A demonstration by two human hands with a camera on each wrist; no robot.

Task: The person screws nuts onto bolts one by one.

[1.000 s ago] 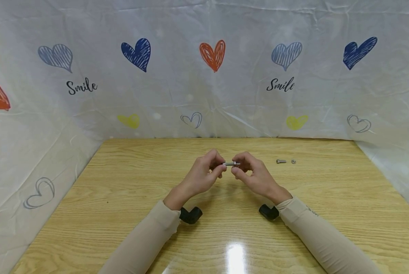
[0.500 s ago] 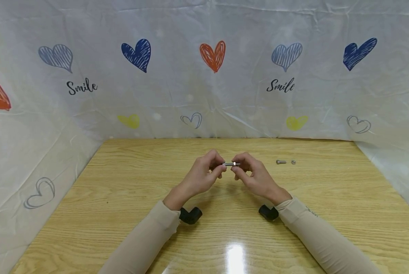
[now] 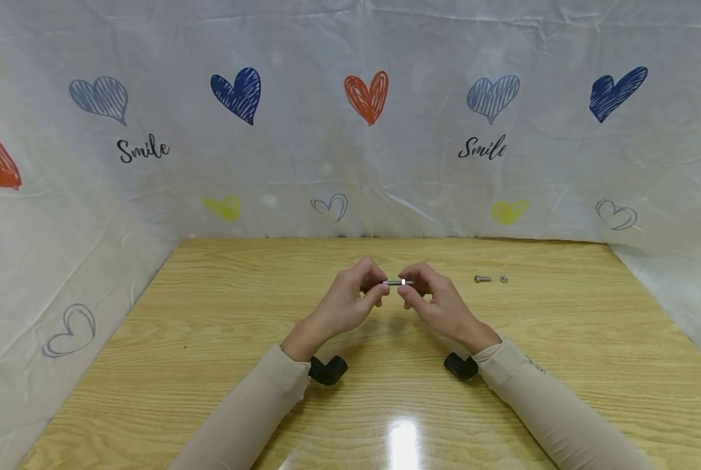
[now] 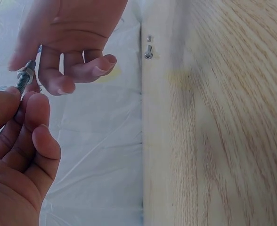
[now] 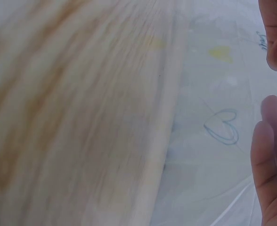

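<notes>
Between the two hands a metal bolt (image 3: 394, 282) lies level above the wooden table, with a hex nut (image 3: 403, 282) threaded partway along it. My left hand (image 3: 350, 297) pinches the bolt at its left end between thumb and forefinger, which cover that end. The thumb and forefinger of my right hand (image 3: 435, 301) pinch at the nut. Seen from the left wrist, the bolt's threads (image 4: 21, 84) show below the nut (image 4: 25, 75), and the right hand's other fingers are spread loosely. The right wrist view shows only parts of both hands at its right edge; bolt and nut are out of sight there.
On the table (image 3: 209, 391), right of the hands, lie a second bolt (image 3: 482, 279) and a second nut (image 3: 504, 279). A black device (image 3: 328, 370) sits at the left wrist, another black device (image 3: 461, 366) at the right. A white cloth (image 3: 303, 150) with hearts hangs behind the table.
Both hands stay in place on the bolt and nut. The right fingers shift slightly at the nut, which catches the light more brightly now.
</notes>
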